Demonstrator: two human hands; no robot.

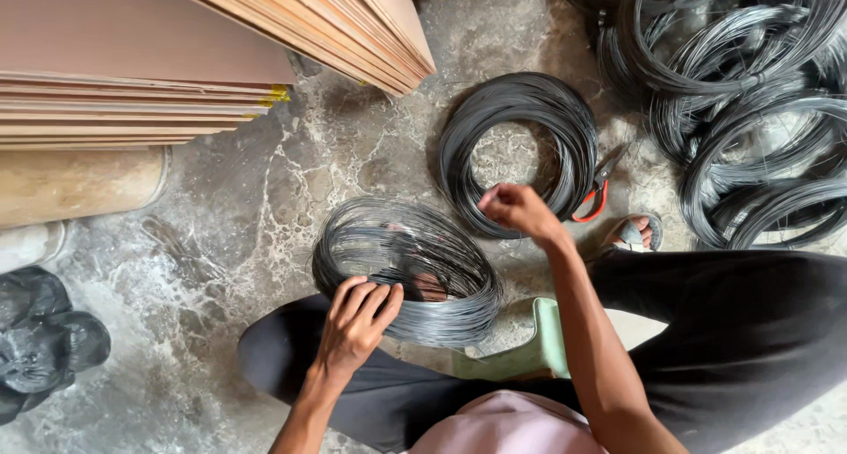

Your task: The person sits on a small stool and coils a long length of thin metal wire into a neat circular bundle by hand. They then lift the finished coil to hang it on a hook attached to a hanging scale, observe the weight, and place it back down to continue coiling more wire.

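A coil of thin dark wire (415, 242) stands tilted over my left knee, just above the floor. My left hand (357, 322) grips its near rim, fingers curled over the strands. Raised over the coil's far right side, my right hand (516, 209) has its fingers pinched together, seemingly on a strand of wire too fine to see clearly. A second dark wire coil (520, 110) lies flat on the stone floor just beyond. I sit on a low pale green stool (538, 348).
Red-handled cutters (598, 194) lie beside the flat coil. Several large wire coils (750, 101) are piled at the upper right. Stacked plywood sheets (132, 66) fill the upper left, with black plastic bags (40, 339) at left. My sandalled foot (633, 233) rests at right.
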